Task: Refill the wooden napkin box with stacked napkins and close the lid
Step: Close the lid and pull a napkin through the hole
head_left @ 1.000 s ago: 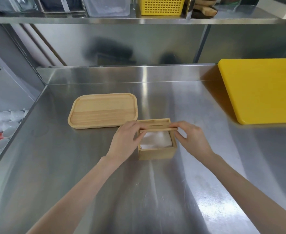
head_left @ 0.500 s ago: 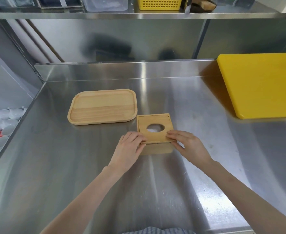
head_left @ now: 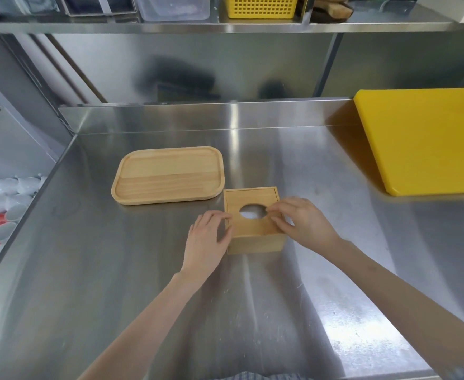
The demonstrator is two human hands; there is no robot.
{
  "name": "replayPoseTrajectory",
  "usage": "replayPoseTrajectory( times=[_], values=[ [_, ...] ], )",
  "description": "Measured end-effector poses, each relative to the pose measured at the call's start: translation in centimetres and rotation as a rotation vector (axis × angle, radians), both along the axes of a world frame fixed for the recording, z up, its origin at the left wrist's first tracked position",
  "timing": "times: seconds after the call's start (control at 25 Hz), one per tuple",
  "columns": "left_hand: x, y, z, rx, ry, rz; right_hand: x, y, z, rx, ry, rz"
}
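Note:
The wooden napkin box (head_left: 255,244) stands on the steel counter, just right of centre. Its lid (head_left: 250,198) lies flat in the top of the box. White napkins (head_left: 251,213) show through the lid's oval hole. My left hand (head_left: 207,242) is against the box's left side, fingers spread, fingertips at the upper left edge. My right hand (head_left: 302,223) rests on the right part of the lid, with thumb and forefinger at the rim of the hole. Neither hand lifts anything.
An empty wooden tray (head_left: 167,175) lies just behind and left of the box. A large yellow cutting board (head_left: 428,138) covers the counter's right rear. White cups (head_left: 8,193) sit below the left edge. A shelf overhead carries a yellow basket (head_left: 261,6) and clear bins.
The lid, held tilted over the open box a second ago, now lies flat in the box top. My left hand moved to the box's side; my right hand slid towards the hole.

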State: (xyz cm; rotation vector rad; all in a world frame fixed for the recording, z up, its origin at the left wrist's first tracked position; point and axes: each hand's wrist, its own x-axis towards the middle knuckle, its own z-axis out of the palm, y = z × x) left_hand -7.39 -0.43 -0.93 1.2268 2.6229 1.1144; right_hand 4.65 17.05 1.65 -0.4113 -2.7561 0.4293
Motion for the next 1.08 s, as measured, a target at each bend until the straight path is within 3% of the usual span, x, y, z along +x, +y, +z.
replayPoseTrajectory(
  times=[0.16,0.28,0.56,0.96,1.08],
  values=[
    [-0.4,1.6,1.0,0.021,-0.731,0.290,-3.9,0.0,2.5,0.099,-0.347,0.087],
    [-0.6,2.5,0.9,0.005,-0.949,0.307,-6.5,0.0,3.1,0.284,-0.571,0.207],
    [-0.3,3.2,1.4,-0.036,-0.941,0.300,-9.7,-0.1,1.9,0.485,-0.733,0.334],
    [-0.1,3.3,1.1,-0.092,-0.830,0.260,-8.6,0.5,1.4,0.314,-0.511,0.337],
    [-0.1,3.2,1.1,-0.075,-0.833,0.258,-7.6,0.4,2.4,0.205,-0.527,0.251]
  ],
)
